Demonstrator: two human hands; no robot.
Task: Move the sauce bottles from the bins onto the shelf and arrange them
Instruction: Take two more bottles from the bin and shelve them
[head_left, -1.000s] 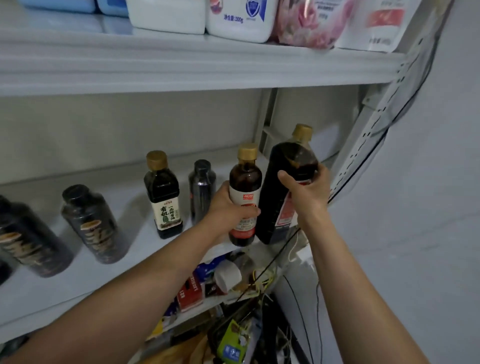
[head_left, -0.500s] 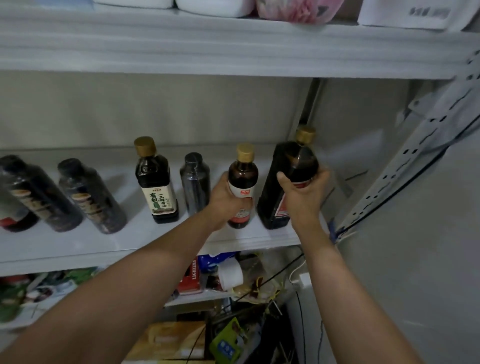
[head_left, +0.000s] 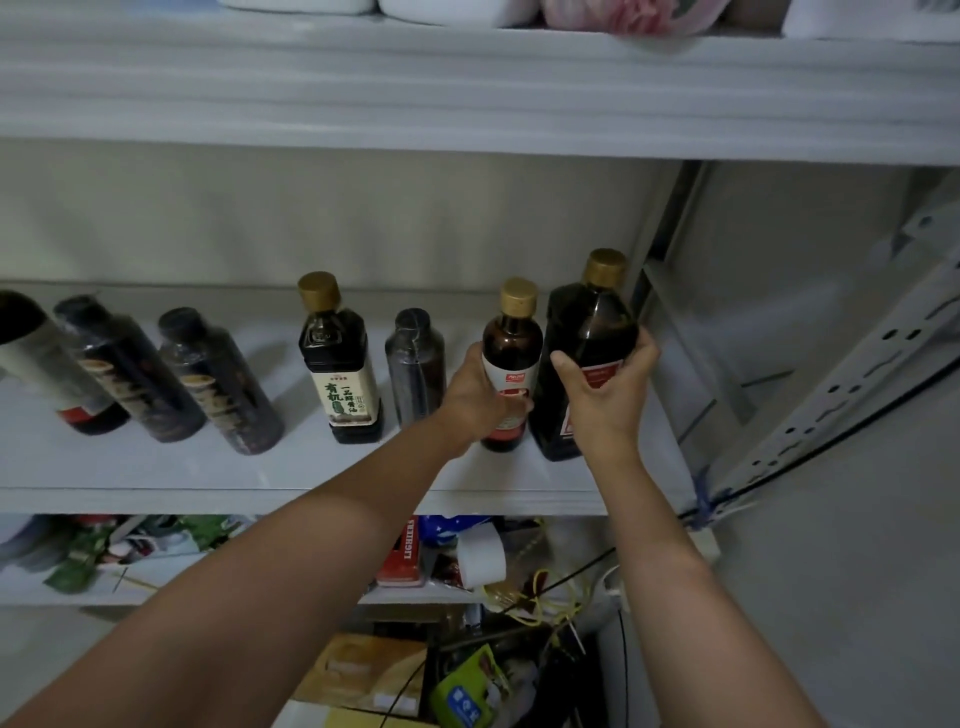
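Tall bottle (head_left: 592, 327), small bottle (head_left: 511, 348): farther in

Both arms extended; left grip (head_left: 478, 397) seemingly wraps small bottle (head_left: 511, 338), right grip (head_left: 605, 400) clasps large bottle (head_left: 592, 322).

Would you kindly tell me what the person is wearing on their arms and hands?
Nothing that shows. The left forearm and right forearm are bare down to the picture's edge, with no sleeve in view. The left hand and right hand have no gloves, and no watch, bracelet or ring is visible.
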